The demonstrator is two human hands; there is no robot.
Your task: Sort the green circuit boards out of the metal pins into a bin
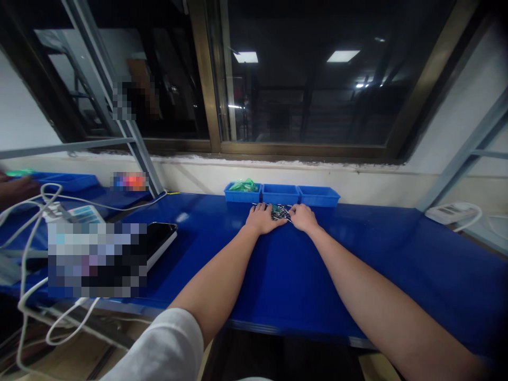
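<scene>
The open left hand (262, 218) and right hand (304, 218) lie flat beside a tangled heap of silvery metal pins (281, 212).

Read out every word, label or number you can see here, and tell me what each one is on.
Nothing can be read for certain.
The white corded device has a dark marking that is too small to read.
The blue-striped panel on the white device is too blurred to read.
</scene>
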